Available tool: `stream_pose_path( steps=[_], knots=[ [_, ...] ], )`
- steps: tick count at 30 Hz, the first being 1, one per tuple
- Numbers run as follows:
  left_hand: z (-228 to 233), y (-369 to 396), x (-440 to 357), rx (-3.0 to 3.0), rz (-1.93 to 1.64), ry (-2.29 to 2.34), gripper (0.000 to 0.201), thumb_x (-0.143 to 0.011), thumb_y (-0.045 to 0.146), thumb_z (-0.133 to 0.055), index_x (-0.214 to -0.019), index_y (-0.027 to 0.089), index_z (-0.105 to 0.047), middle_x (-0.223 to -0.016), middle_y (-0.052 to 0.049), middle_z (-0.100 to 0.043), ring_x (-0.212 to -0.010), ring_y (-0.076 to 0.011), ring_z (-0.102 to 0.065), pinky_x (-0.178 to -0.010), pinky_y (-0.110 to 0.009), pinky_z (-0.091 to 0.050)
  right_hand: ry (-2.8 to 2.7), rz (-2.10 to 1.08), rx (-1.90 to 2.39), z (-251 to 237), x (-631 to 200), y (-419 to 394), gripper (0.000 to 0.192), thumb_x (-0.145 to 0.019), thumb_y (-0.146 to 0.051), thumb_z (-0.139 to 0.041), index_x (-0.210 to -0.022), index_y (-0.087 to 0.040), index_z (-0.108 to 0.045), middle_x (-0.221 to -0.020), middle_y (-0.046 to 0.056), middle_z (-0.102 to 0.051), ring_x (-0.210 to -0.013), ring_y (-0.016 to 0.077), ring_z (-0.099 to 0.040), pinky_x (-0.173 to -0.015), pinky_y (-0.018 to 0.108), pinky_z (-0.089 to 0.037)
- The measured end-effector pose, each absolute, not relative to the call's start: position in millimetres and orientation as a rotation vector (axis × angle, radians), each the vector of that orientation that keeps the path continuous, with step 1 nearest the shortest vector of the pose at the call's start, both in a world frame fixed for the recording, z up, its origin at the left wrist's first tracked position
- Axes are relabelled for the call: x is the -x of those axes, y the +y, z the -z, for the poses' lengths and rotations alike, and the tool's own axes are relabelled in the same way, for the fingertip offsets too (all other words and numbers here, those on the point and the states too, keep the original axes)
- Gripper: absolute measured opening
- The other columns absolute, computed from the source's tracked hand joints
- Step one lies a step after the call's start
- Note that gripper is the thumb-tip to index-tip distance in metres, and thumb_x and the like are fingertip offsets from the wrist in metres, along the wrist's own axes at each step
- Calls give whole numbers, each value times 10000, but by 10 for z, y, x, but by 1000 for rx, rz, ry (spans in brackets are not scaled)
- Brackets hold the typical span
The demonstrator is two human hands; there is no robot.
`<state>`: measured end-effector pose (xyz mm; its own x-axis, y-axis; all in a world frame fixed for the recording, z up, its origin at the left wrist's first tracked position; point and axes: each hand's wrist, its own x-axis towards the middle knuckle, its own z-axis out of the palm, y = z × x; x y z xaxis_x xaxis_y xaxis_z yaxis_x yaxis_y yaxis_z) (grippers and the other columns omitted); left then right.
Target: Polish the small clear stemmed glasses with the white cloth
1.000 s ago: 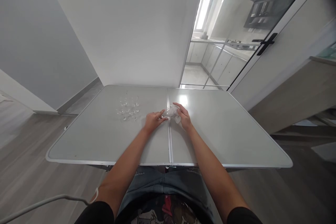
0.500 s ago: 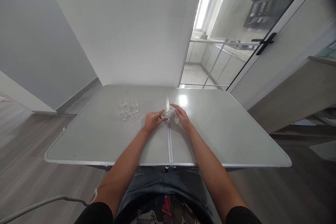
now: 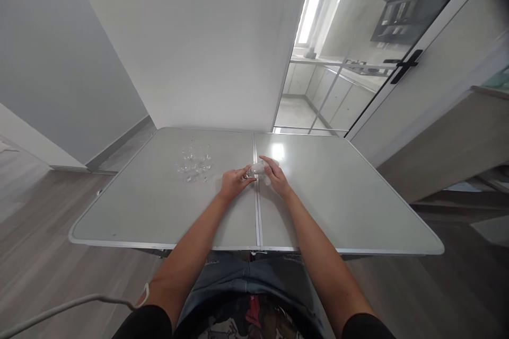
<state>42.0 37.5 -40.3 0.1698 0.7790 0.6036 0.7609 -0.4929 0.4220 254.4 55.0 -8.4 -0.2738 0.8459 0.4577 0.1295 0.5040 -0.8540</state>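
A grey folding table with a seam down its middle fills the view, set against a white wall, with a glass door to the right. Both forearms reach over its near edge. The left hand and right hand meet at the seam, fingers curled around a small clear glass piece held between them just above the tabletop. A cluster of small clear glasses stands left of the hands, near but apart.
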Motion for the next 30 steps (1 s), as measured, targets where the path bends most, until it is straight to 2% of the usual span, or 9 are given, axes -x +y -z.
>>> stream_pose_path(
  steps=[4, 8, 13, 19, 22, 24, 26, 28, 30],
  knots=[
    [384, 377, -420, -2272, -1270, 1609, 540, -779, 568, -766, -1228, 271, -724, -773, -22, -752, -648, -150, -653, -663, -250, -425, -1625, -974, 811, 82, -2557, 547, 439, -971, -510, -520, -1330, -278, -622, -1246, 54, -650, -1120, 234, -594, -1050, 408, -438],
    [395, 391, -428, -2172, -1311, 1564, 554, -776, 562, -773, -1226, 242, -723, -759, -17, -734, -615, -125, -624, -667, -238, -450, -1330, -1107, 771, 71, -2588, 556, 499, -937, -491, -570, -1378, -258, -562, -1096, 46, -668, -965, 214, -624, -908, 368, -506],
    [399, 372, -454, -2077, -1312, 1294, 560, -819, 588, -713, -1218, 195, -720, -714, 6, -662, -574, -99, -558, -649, -232, -467, -990, -1125, 763, 84, -2606, 604, 512, -913, -495, -582, -1381, -300, -511, -1036, 26, -649, -886, 194, -632, -803, 339, -536],
    [275, 269, -510, -2018, -1128, 1045, 545, -786, 538, -763, -1181, 162, -737, -666, 23, -588, -562, -83, -487, -602, -220, -441, -1154, -1248, 698, -31, -2493, 456, 523, -964, -602, -417, -1376, -306, -545, -991, 31, -663, -871, 212, -638, -803, 361, -541],
    [199, 225, -537, -1912, -1038, 985, 485, -764, 535, -779, -1051, 143, -769, -625, 23, -567, -555, -88, -484, -569, -220, -426, -1239, -1323, 672, -71, -2472, 380, 530, -973, -603, -379, -1356, -296, -578, -960, 32, -660, -856, 214, -632, -786, 354, -538],
    [167, 207, -555, -1852, -988, 934, 412, -773, 536, -768, -839, 129, -757, -571, 21, -551, -532, -92, -494, -546, -221, -417, -1250, -1360, 674, -62, -2477, 373, 544, -975, -615, -350, -1315, -280, -611, -974, 43, -661, -860, 218, -633, -766, 353, -539],
    [153, 202, -570, -1814, -977, 911, 435, -795, 541, -742, -659, 133, -676, -528, 16, -547, -506, -92, -501, -532, -223, -414, -1254, -1362, 682, -41, -2481, 389, 571, -976, -635, -318, -1322, -283, -605, -1009, 48, -670, -884, 225, -642, -770, 362, -545],
    [154, 215, -578, -1762, -1034, 924, 464, -810, 551, -723, -616, 140, -628, -523, 11, -564, -489, -91, -509, -526, -225, -421, -1278, -1331, 685, -26, -2477, 409, 582, -976, -646, -312, -1368, -299, -564, -1087, 50, -677, -948, 235, -654, -809, 378, -550],
    [162, 240, -577, -1675, -1123, 951, 460, -819, 567, -705, -659, 141, -637, -544, 7, -586, -477, -92, -522, -517, -228, -433, -1317, -1284, 676, -28, -2467, 416, 581, -979, -644, -317, -1405, -306, -522, -1225, 57, -657, -1055, 248, -647, -874, 399, -546]
  ],
)
